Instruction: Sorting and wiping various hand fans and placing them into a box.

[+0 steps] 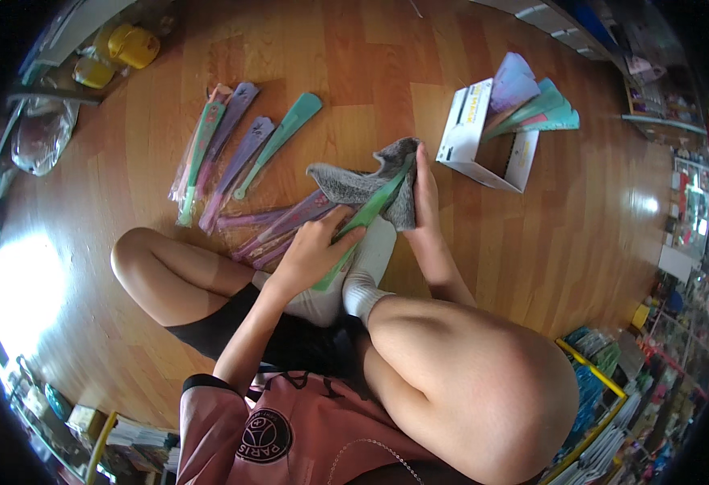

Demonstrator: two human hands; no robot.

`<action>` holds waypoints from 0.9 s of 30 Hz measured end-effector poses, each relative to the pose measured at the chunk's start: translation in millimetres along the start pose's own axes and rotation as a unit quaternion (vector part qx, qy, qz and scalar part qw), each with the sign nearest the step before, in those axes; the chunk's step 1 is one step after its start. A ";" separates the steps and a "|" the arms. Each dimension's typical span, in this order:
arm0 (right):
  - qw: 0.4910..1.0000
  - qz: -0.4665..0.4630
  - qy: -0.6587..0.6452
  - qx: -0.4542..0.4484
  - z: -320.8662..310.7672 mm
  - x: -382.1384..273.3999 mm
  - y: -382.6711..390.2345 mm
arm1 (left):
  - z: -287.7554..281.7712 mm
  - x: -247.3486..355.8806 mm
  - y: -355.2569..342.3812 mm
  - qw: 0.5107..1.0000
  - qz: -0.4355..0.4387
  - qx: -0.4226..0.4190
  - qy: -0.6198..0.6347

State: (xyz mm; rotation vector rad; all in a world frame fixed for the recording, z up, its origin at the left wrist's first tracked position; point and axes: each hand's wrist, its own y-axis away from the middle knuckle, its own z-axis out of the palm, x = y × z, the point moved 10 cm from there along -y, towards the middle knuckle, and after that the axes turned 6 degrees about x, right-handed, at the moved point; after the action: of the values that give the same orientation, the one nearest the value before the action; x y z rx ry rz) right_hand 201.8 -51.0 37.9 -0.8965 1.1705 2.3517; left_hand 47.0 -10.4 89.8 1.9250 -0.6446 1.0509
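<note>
Lettering (257,446) marks the shirt (326,420) (and white box (459,133)).

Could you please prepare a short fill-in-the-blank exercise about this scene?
1. The left hand holds a fan whose colour is ____.
2. The right hand holds a cloth that is ____ in colour.
3. Of left and right, the white box stands on the picture's ____ side.

Missing words: green; grey; right.

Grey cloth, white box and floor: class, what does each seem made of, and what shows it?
Grey cloth: soft, matt fabric, probably fleecy, judging by its fuzzy folds. White box: likely cardboard, smooth, with thin, flat walls. Floor: glossy wood or laminate, from grain and shine.
</note>
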 end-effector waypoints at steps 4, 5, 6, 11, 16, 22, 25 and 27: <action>0.991 -0.071 -0.079 0.086 -41.8 -22.5 2.2 | -15.6 7.4 -0.8 0.984 -0.005 0.007 0.181; 0.989 -0.075 -0.089 0.089 -47.4 -24.2 4.0 | -18.1 5.4 -1.9 0.965 -0.050 -0.003 0.257; 0.979 -0.148 -0.046 0.132 -60.5 -38.0 10.4 | -23.5 4.2 -7.7 0.965 -0.049 0.024 0.258; 0.963 -0.206 -0.038 0.172 -100.4 -31.3 29.1 | -50.2 78.7 -53.4 0.971 0.010 0.104 0.215; 0.956 -0.116 -0.152 0.220 -134.7 15.1 30.1 | -10.2 204.8 -127.3 0.964 0.239 0.034 0.110; 0.962 -0.096 -0.120 0.225 -149.1 34.4 30.1 | 86.4 301.6 -172.0 0.925 0.370 -0.044 -0.077; 0.964 -0.079 -0.143 0.210 -141.8 29.1 31.4 | 102.9 324.1 -182.0 0.909 0.403 -0.018 -0.101; 0.965 -0.090 -0.140 0.204 -143.4 21.7 28.5 | 97.8 349.5 -178.2 0.896 0.434 0.015 -0.094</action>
State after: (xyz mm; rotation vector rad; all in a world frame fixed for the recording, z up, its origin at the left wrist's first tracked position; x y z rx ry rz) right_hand 224.0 -182.6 -25.6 -0.4874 1.3222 1.9131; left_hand 401.9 -16.3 283.3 1.7784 -1.7057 1.3960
